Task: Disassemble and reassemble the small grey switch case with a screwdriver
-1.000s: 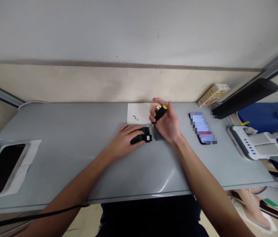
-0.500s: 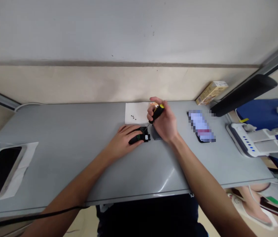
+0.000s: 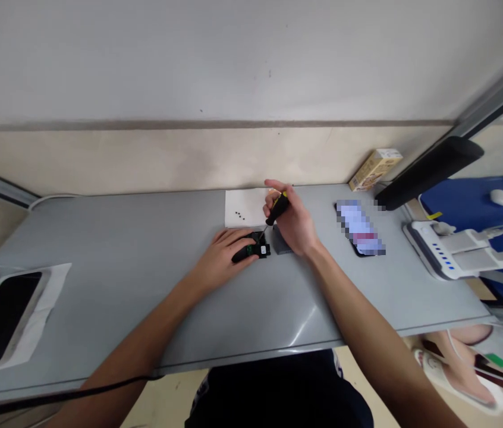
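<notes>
On the grey table lies a small black device with a green circuit board (image 3: 262, 250), its casing open and a white label on it. My left hand (image 3: 225, 252) is closed around its left side, pressing it to the tabletop. In my right hand (image 3: 294, 223) is a black and yellow screwdriver (image 3: 277, 209), held at a slant with its tip down in the device. A dark grey block (image 3: 282, 242) sits beneath my right hand, partly hidden by it. Behind the device, several tiny dark screws (image 3: 239, 215) rest on a white sheet of paper (image 3: 232, 202).
To the right lie a phone (image 3: 361, 229) with a blurred screen, a carton (image 3: 375, 169), a black cylinder (image 3: 430, 172) and a white power strip (image 3: 439, 252) with plugs. A white tray with a dark inside (image 3: 4, 318) is at the left. Another person's leg (image 3: 465, 368) shows lower right.
The view has tilted and shifted slightly. My right hand has turned a little with the screwdriver, which now stands steeper; my left hand keeps its hold on the device.
</notes>
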A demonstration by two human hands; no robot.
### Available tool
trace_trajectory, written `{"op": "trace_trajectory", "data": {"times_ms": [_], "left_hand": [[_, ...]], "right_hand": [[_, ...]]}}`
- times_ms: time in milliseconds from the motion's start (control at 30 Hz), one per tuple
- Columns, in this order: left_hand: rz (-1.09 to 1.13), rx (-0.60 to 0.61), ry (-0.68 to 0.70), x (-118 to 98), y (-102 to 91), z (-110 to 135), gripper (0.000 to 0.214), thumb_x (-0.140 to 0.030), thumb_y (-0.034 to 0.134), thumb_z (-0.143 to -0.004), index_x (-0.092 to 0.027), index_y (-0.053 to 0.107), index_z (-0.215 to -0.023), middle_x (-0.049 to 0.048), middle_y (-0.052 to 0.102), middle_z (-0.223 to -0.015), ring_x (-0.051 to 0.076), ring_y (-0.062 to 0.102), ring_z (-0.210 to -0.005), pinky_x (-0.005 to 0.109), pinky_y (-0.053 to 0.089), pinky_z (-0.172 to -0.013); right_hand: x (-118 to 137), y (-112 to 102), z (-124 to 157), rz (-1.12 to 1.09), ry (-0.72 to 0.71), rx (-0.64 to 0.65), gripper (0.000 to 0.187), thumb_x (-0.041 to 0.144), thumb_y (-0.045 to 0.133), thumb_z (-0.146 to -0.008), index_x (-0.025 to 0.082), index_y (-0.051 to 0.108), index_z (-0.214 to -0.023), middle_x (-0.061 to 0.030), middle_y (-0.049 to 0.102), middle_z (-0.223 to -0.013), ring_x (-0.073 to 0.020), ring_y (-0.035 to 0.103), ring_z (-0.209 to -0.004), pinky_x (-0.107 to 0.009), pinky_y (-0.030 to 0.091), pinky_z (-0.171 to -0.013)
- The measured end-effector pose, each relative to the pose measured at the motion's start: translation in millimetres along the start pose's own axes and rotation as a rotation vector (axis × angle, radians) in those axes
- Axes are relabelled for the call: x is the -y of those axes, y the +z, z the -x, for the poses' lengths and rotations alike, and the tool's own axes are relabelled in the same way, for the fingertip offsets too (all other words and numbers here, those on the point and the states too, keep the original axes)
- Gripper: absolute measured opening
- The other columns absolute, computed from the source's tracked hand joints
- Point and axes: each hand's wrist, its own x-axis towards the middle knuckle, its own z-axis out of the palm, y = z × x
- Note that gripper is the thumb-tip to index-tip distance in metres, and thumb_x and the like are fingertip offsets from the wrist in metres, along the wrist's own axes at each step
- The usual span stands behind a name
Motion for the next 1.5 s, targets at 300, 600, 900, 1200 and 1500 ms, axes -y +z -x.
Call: {"op": "trace_trajectory", "data": {"times_ms": [300, 600, 900, 1200, 1500], "left_hand": [[-0.021, 0.001, 0.03, -1.2, -2.6, -2.0, 0.025, -0.039, 0.061, -0.101, -0.025, 0.067, -0.121, 0.0069, 0.064, -0.142, 0.024, 0.06, -0.129, 0.046, 0.044, -0.113], [-0.156, 0.047, -0.018, -7.2, -8.0, 1.2, 0.027, -0.039, 0.058, -0.101, -0.028, 0.069, -0.124, 0.0075, 0.064, -0.143, 0.031, 0.052, -0.139, 0.057, 0.03, -0.119], [-0.121, -0.071, -0.069, -3.0, -9.6, 4.9, 0.027, -0.028, 0.047, -0.104, -0.027, 0.071, -0.117, 0.0071, 0.063, -0.142, 0.028, 0.055, -0.133, 0.052, 0.033, -0.114], [-0.12, -0.281, -0.16, 5.3, -13.1, 5.1, 0.023, -0.029, 0.052, -0.104, -0.027, 0.073, -0.109, 0.0053, 0.071, -0.127, 0.025, 0.062, -0.119, 0.049, 0.035, -0.109], [0.21, -0.328, -0.311, 14.0, -7.4, -0.2, 0.018, -0.038, 0.069, -0.093, -0.026, 0.075, -0.105, 0.0038, 0.076, -0.116, 0.025, 0.066, -0.114, 0.048, 0.043, -0.108]], "right_hand": [[-0.2, -5.4, 4.7, 0.334, -0.119, -0.081, 0.039, 0.065, 0.057, -0.095, 0.026, 0.05, -0.089, 0.0047, 0.05, -0.067, -0.0131, 0.052, -0.061, -0.03, 0.046, -0.065], [7.2, -19.6, -0.1, 0.615, -0.142, -0.072, 0.037, 0.06, 0.05, -0.101, 0.024, 0.06, -0.103, 0.0031, 0.05, -0.072, -0.0115, 0.043, -0.058, -0.027, 0.035, -0.055], [-0.7, -44.2, -8.5, 0.775, -0.208, -0.391, 0.036, 0.059, 0.045, -0.102, 0.025, 0.057, -0.106, 0.0042, 0.056, -0.069, -0.0121, 0.051, -0.06, -0.026, 0.039, -0.059], [-2.4, -34.3, -8.5, 0.598, -0.172, -0.387, 0.041, 0.063, 0.044, -0.101, 0.024, 0.057, -0.099, 0.0042, 0.056, -0.064, -0.0118, 0.049, -0.055, -0.025, 0.039, -0.055], [-18.1, -11.3, -3.2, 0.418, -0.064, -0.243, 0.047, 0.067, 0.044, -0.099, 0.024, 0.059, -0.094, 0.0055, 0.048, -0.057, -0.0116, 0.045, -0.05, -0.025, 0.038, -0.052]]}}
